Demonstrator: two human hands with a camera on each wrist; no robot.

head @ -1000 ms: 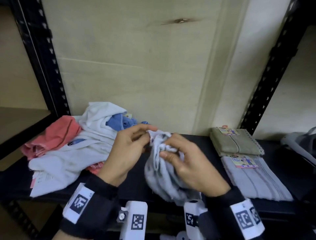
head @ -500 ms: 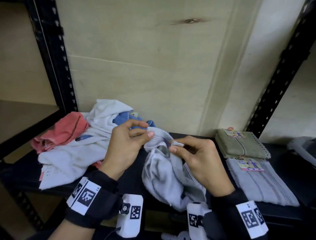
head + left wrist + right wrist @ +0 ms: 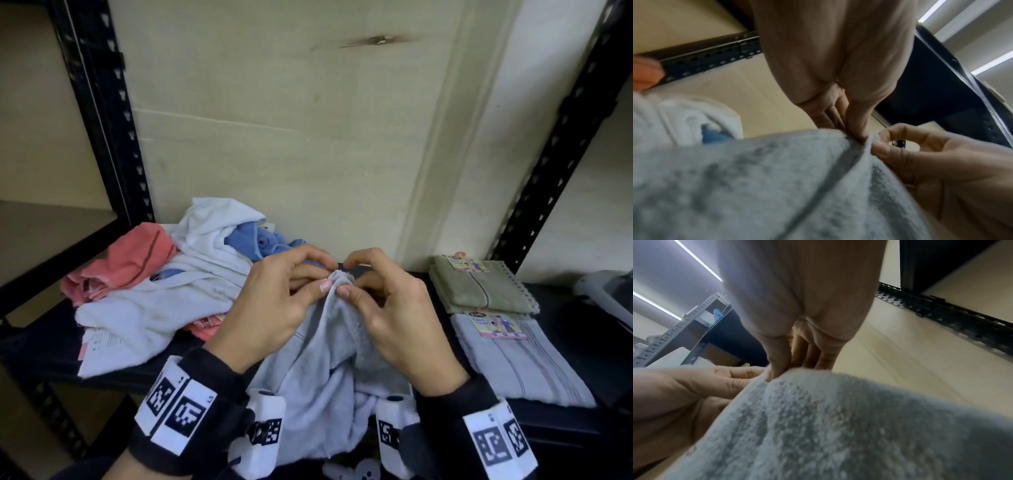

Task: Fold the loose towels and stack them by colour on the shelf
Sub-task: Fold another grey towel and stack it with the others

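A loose light grey towel (image 3: 329, 370) hangs from both hands over the front edge of the black shelf (image 3: 561, 425). My left hand (image 3: 274, 308) pinches its bunched top edge between thumb and fingers. My right hand (image 3: 387, 308) pinches the same edge right beside it, the thumbs almost touching. The left wrist view shows the grey towel (image 3: 756, 186) with a dark stripe, pinched by the left hand (image 3: 857, 134) and the right hand (image 3: 931, 159). In the right wrist view the towel (image 3: 838, 426) fills the lower half under the right hand (image 3: 785, 368).
A heap of loose towels lies at the shelf's left: white (image 3: 164, 301), coral (image 3: 126, 263) and blue (image 3: 253, 240). On the right lie a folded olive towel (image 3: 479, 287) and a folded grey towel (image 3: 517, 359), both labelled. Black uprights (image 3: 102, 113) flank the bay.
Both hands have come together at the towel's top edge, now pinching it side by side. The towel has been lifted and hangs straighter than a second ago.
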